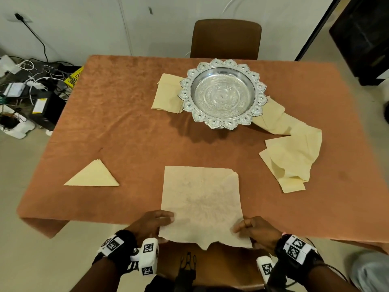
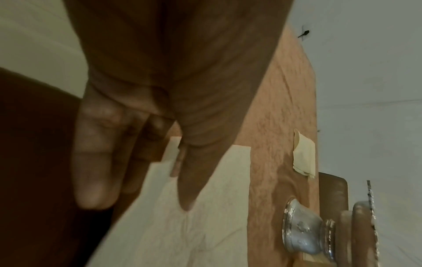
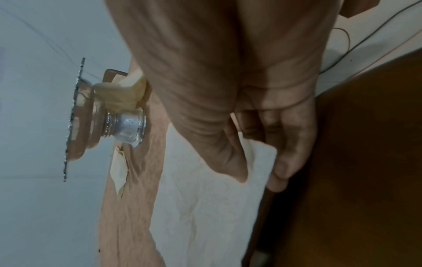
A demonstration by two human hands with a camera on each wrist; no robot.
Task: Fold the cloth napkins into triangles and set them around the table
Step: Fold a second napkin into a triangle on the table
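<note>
napkin (image 1: 201,202) flat, lower centre of tabletop (image 1: 130,114) | left hand (image 1: 150,223) pinches near-left corner, right hand (image 1: 257,229) near-right | diagonal fold: opposite far corners equally distant from each hand

A: anyone able to read any text here?
B: nope. The wrist tags (image 1: 293,247) only carry black-and-white square codes, and the yellow pack (image 1: 73,79) on the floor has print too blurry.

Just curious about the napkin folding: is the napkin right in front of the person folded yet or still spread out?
Spread out. The napkin lies flat as a square on the table, both hands gripping its near corners.
</note>
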